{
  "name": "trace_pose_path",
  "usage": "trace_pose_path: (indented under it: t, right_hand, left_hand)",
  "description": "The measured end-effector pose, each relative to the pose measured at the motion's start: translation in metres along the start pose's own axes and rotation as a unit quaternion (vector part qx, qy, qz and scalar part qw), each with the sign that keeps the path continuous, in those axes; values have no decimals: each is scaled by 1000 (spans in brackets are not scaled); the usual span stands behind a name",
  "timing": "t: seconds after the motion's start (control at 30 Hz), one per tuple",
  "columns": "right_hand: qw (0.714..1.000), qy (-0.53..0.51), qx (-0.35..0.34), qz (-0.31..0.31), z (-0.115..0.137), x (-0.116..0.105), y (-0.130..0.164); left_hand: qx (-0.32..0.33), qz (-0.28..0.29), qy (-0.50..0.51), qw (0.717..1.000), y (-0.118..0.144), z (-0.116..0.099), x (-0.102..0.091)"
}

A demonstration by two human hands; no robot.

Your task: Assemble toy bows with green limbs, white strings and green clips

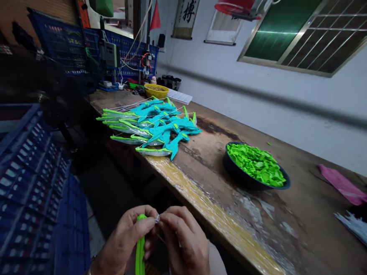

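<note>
low in the view, in front of the table edge, the left hand (122,244) is closed around a bright green plastic strip (140,256), smooth, slightly glossy, narrow and gently curved. its long axis runs nearly straight up and down in the picture, the upper tip at the fingertips and the lower end going out of view at the bottom edge. the right hand (185,246) pinches with thumb and forefinger at that upper tip, where a small pale metallic bit (157,218) glints; what it is exactly is too small to tell. a thin thread (161,237) seems to run down from the pinch. the two hands touch at the fingertips. ahead lies a worn wooden table (207,156), dark and stained, its near edge covered by a yellowish band under wrinkled clear film (198,193). on it sits a heap of teal and green toy bows (153,127), long and curved with thin pale strings, and to its right a round dark bowl (231,166) heaped with small bright green plastic pieces (257,163). a yellow bowl (155,90) stands farther back, a pink sheet (343,184) at the right. blue slotted plastic crates (19,193) stand to the left.
</note>
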State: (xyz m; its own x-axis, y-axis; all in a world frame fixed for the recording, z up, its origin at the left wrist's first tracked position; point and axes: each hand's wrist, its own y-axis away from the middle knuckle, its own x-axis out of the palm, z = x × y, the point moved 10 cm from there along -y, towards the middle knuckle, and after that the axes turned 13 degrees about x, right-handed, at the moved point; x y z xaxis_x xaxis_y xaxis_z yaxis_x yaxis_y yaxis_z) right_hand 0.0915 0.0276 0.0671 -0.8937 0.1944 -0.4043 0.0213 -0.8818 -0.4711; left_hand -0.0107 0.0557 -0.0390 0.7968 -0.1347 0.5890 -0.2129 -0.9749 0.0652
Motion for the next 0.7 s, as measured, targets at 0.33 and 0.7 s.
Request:
trace_pose_path:
  t: [0.33,0.7]
  right_hand:
    - [991,123,-50,24,17,9,-2]
    - [999,22,33,31,5,1,-5]
  left_hand:
    - [8,-12,-15,1000,2,-1,-2]
    - [6,-25,-24,999,4,1,-12]
